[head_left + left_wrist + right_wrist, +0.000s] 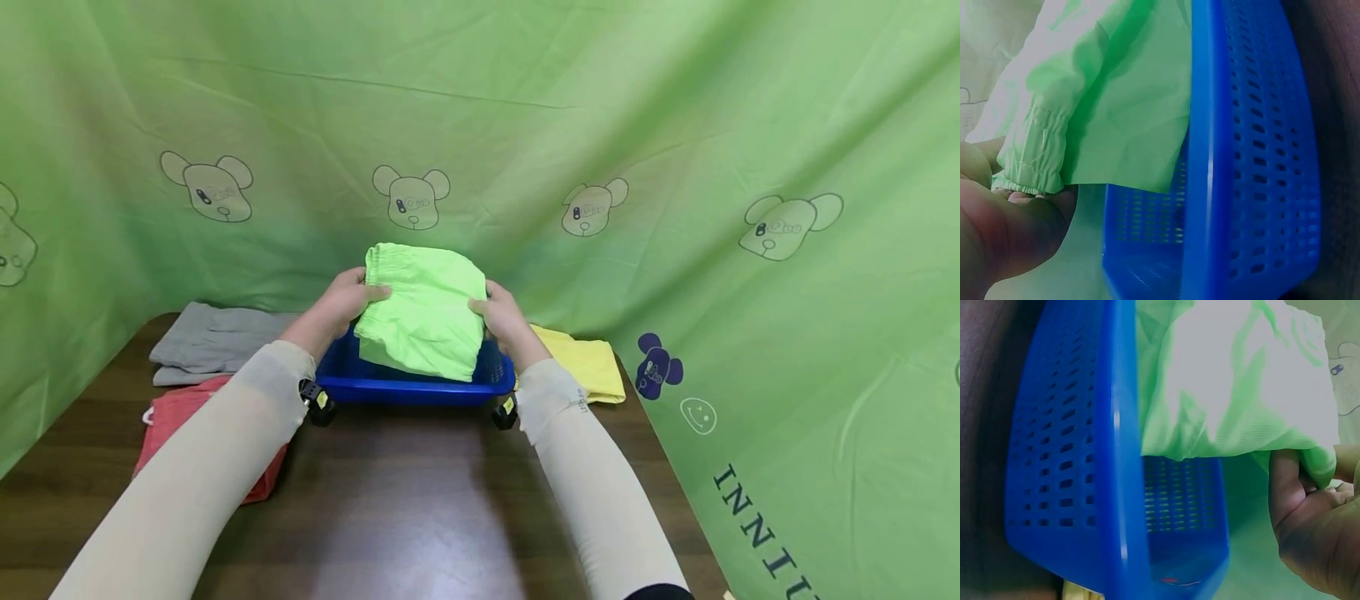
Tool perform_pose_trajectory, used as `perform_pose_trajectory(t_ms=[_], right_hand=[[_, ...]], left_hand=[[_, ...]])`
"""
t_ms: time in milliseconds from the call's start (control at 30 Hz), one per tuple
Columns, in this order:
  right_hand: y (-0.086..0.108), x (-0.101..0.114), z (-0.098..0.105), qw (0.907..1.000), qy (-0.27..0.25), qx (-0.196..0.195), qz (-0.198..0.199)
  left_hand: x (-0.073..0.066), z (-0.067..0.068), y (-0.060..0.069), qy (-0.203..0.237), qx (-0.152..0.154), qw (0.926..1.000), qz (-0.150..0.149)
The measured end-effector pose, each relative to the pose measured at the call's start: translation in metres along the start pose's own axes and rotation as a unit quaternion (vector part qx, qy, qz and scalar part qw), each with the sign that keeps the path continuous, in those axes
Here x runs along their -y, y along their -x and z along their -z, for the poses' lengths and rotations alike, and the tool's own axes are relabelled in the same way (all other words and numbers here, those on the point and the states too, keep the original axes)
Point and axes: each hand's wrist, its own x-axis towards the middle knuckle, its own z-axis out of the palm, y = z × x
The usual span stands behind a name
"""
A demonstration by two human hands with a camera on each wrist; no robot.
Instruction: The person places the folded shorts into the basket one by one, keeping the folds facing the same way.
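Observation:
A folded neon green garment (427, 312) with gathered elastic edges hangs over the blue plastic basket (412, 392). My left hand (347, 298) grips its left edge, thumb on the front and fingers behind; the left wrist view shows the gathered edge (1035, 150) pinched there. At the opposite edge, my right hand (504, 317) holds the cloth the same way, and the right wrist view shows its fingers curled under the fabric (1241, 400). The garment's lower part reaches inside the basket's rim. Much of the basket's inside is hidden behind the cloth.
Grey folded clothing (217, 337) lies at the back left of the wooden table (405, 500), with a red garment (176, 417) in front of it, partly behind my left arm. Yellow folded cloth (585, 362) sits right of the basket. A green curtain (480, 125) hangs behind.

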Motion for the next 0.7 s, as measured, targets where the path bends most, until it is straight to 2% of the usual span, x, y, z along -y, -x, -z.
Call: perform_pose_trajectory(t_ms=[333, 700], right_hand=[[-0.007, -0.017, -0.005, 0.9997, 0.006, 0.006, -0.024], [-0.013, -0.028, -0.013, 0.9987, 0.012, 0.014, -0.047]], left_hand=[[0.020, -0.005, -0.007, -0.019, -0.007, 0.9996, 0.022], [0.034, -0.007, -0.009, -0.031, -0.002, 0.9989, 0.036]])
